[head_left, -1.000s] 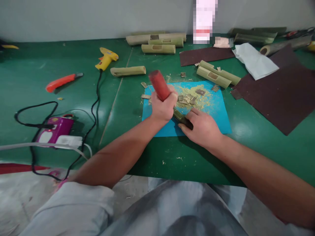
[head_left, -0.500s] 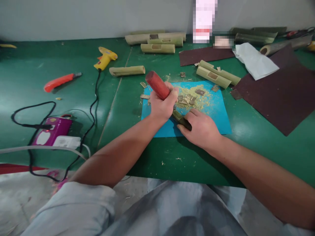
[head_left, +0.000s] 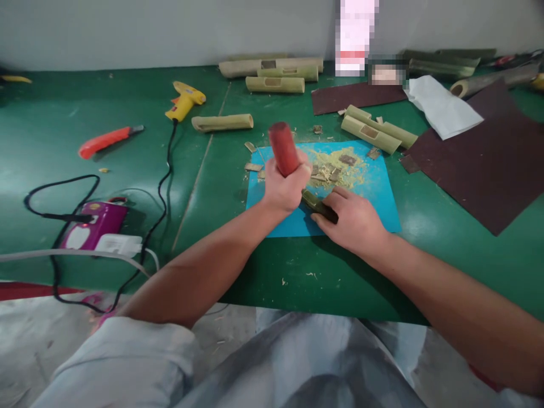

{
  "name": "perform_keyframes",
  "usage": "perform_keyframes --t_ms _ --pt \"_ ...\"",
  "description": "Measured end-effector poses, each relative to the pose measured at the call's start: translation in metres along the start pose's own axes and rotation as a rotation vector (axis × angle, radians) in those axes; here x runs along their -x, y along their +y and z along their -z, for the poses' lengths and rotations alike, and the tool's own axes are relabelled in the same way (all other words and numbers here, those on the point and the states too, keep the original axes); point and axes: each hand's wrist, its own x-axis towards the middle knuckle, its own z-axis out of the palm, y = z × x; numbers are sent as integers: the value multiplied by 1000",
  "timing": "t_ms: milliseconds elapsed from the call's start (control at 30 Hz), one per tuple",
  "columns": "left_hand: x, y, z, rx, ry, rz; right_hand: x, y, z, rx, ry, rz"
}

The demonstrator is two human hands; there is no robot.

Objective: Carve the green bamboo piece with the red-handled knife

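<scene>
My left hand [head_left: 288,184] is wrapped round the thick red handle of a tool [head_left: 283,148], which tilts with its butt end up. The working end is hidden below my fist, close to the bamboo piece. My right hand [head_left: 355,218] grips a short green bamboo piece [head_left: 313,201] by its near end, fingers over the top and thumb at the side. An opening shows along its upper face. Both are over a blue sheet [head_left: 293,225] strewn with yellowish shavings [head_left: 355,167] and small cut bamboo chips [head_left: 347,160].
Cut bamboo tubes [head_left: 275,85] lie at the back, with more [head_left: 368,133] at the right. Leftward are a yellow glue gun [head_left: 185,102], a red-orange cutter [head_left: 106,141] and a purple power box [head_left: 96,224] with cables. Dark brown sheets [head_left: 480,164] and white paper [head_left: 444,107] lie right.
The red handle has swung from leaning left to more upright, and my left wrist has turned with it. My right hand still holds the bamboo piece, shifted slightly right in view.
</scene>
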Motion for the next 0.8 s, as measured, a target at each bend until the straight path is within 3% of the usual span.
perform_keyframes --t_ms 133,500,633,800 --pt "-2 -7 -3 4 87 3 1 -1 -2 12 4 3" --pt "-3 -9 -2 -23 24 -19 0 -2 -2 12 4 14" --pt "-5 0 -4 -30 -80 -50 0 -3 -2 2 -13 16" --pt "-5 2 -2 18 -77 45 -1 -2 0 4 -18 3"
